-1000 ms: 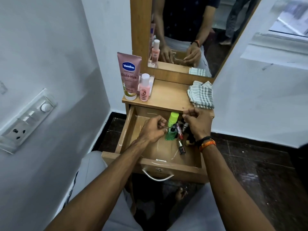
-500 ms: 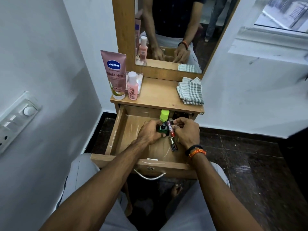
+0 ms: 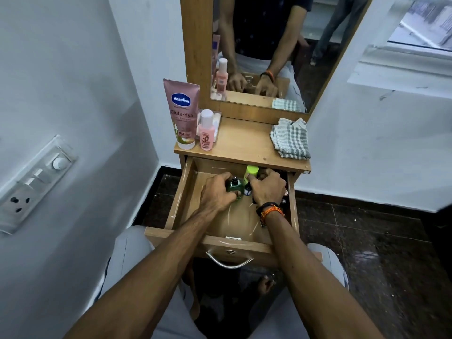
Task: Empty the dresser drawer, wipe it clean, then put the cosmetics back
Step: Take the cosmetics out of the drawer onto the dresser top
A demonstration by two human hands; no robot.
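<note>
Hands both inside open wooden drawer (image 3: 186, 192). Left hand (image 3: 219, 192) curled round dark green glass bottle (image 3: 234, 186); right hand (image 3: 267, 188) curled over small cosmetics at rear right, grip unclear. Checked grey-white cloth (image 3: 291, 139) folded on counter (image 3: 244, 143).

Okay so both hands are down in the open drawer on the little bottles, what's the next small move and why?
Probably lift the green bottle out with the left hand and stand it on the dresser top beside the Vaseline tube. The fingers already curl round it, and the drawer holds bottles, so wiping has to wait.
</note>
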